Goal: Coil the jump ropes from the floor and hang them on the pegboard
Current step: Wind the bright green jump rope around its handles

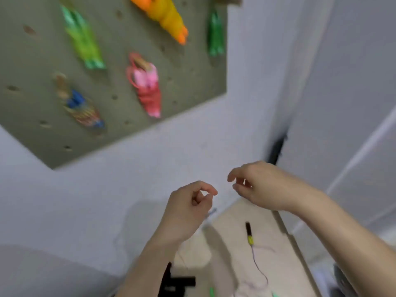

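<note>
Now, both hands are up at chest height in front of the wall (257, 86), just below the pegboard (32, 61). The left hand (188, 209) has thumb and forefinger closed into a small ring. The right hand (263, 187) sits just beside it, fingers curled, and the two are close but not touching. A faint thin line drops below the left wrist. With this much blur I cannot tell whether either hand actually has cord pinched in it.

Up on the board, five coiled bundles hang already: light green (83, 39), orange-yellow (165, 16), dark green (216, 35), pink-red (147, 88) and a blue striped one (83, 112).

Down on the floor (227, 219), one jump rope lies loose, well below the hands. Its black-and-yellow handle (249, 232) points up the frame, and a thin purple cord (260, 269) snakes away from it toward the bottom edge. A couple of green scraps at the very bottom could be another rope, but they are too small to call.

So the job looks well along, and I'd judge this to be the start of coiling a fresh rope. The next move calls for a firm hold on one end while the other hand draws even loops. The cord is thin and will tangle if the loops run uneven.
</note>
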A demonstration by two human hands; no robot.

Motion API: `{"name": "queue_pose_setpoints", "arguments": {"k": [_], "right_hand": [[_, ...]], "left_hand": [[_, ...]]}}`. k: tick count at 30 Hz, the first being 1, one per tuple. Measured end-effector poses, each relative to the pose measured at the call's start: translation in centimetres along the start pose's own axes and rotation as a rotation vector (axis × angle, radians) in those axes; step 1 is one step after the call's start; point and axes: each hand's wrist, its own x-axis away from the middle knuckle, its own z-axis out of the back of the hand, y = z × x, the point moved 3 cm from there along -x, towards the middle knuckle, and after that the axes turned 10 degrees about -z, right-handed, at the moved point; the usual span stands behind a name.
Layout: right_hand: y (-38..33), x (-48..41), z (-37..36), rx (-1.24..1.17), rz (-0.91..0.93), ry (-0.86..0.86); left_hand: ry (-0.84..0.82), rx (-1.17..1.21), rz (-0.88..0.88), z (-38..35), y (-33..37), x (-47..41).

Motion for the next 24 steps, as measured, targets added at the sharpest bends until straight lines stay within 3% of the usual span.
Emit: {"name": "queue_pose_setpoints", "arguments": {"k": [5, 11, 18, 24], "right_hand": [[10.1, 5.8, -12.7, -0.032, -0.238, -0.251], [17.6, 13.9, -30.5, -0.310, -0.577, -0.448], [22.7, 21.2, -53.3, -0.636, -0.985, -0.477], [27.9, 23.5, -75.4, -0.990, -1.319, -0.445]], "left_hand": [[-0.174, -0.035, 0.193, -10.5, -9.3, 6.6], [-0.435, -0.069, 0.445, -19.9, -20.9, 16.8], [-0.740, -0.217, 0.661, -31.4, -38.9, 28.2], [-0.814, -0.235, 0.590, -45.3, -55.7, 35.3]]}}
